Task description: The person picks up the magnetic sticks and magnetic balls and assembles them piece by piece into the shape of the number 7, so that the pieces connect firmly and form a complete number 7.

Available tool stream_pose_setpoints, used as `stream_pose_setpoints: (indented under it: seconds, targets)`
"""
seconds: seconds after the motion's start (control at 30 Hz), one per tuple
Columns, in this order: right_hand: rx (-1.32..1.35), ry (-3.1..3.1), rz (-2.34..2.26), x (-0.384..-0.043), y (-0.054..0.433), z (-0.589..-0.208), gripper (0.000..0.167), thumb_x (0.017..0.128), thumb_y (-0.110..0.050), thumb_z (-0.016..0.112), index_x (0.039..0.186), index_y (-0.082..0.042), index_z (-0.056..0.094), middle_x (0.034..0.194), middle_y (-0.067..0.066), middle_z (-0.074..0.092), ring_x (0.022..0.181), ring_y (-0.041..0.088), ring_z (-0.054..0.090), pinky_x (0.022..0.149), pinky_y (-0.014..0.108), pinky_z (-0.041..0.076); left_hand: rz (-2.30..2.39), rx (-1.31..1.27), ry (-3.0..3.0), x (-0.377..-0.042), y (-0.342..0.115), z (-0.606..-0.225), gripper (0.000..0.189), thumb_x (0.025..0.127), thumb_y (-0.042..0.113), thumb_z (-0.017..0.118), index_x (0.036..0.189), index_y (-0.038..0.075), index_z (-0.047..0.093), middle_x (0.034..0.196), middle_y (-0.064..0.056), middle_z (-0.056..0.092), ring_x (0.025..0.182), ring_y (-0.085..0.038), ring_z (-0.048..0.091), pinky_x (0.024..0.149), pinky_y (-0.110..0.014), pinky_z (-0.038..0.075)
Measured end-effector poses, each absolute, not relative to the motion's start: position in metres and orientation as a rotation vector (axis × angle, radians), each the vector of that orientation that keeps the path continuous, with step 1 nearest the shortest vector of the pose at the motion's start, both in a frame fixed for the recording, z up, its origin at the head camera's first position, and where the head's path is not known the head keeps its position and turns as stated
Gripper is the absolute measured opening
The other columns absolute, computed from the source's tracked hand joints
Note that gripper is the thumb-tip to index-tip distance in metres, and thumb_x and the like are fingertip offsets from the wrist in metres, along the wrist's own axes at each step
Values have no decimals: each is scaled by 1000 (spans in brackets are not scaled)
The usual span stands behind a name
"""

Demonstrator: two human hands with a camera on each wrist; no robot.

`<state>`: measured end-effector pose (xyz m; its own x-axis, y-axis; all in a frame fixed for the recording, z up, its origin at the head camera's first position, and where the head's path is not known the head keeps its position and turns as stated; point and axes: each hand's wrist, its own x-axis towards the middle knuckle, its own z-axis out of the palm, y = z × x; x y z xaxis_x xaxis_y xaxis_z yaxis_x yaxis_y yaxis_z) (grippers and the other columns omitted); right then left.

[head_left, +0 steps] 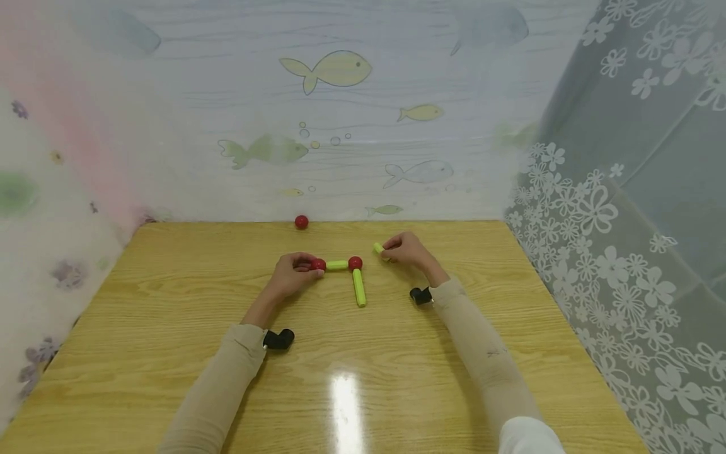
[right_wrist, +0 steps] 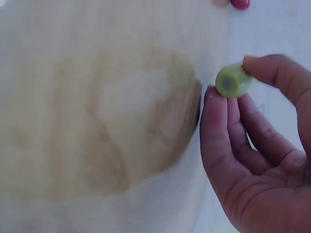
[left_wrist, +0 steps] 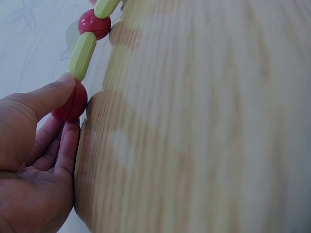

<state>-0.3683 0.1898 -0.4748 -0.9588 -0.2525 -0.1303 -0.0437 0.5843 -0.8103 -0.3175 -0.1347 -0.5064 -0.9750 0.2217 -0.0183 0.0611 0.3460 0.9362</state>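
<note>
Head view: your left hand (head_left: 290, 275) pinches the left red ball (head_left: 319, 265) between thumb and fingers; a short green rod (head_left: 338, 265) links it to the middle red ball (head_left: 355, 263), from which a second rod (head_left: 360, 290) extends toward you. Your right hand (head_left: 408, 250) pinches a separate rod (head_left: 377, 248), apart from the middle ball. Another red ball (head_left: 302, 222) sits near the far edge of the table (head_left: 283, 403).
</note>
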Motion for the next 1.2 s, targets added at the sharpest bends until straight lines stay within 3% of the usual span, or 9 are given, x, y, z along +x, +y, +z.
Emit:
stream_pose_setpoints:
  seconds: [0.3,0.77,1.2]
  targets:
    - [-472,2442,-1362,-342,186,-471,25,91,-10,71,111,6,71,98,12,72,82,14,69,73,26,57,1704,258,2460,-313,-134,-504,44,93,15,77,129,-5,61,130,-23,61,119,-35,60,104,-45,50]
    - [-590,2524,-1543,-307,179,-475,20,88,-1,78,107,4,72,105,18,73,99,30,71,83,32,60,1707,236,2491,-298,-128,-503,44,93,14,77,128,-6,61,128,-25,62,117,-35,60,104,-45,50]
    - [-656,2398,-1611,-281,173,-469,17,86,6,76,102,6,72,103,17,72,100,26,70,88,34,60,1716,239,2486,-298,-128,-505,45,92,14,77,129,-6,60,128,-25,61,118,-36,60,104,-45,50]
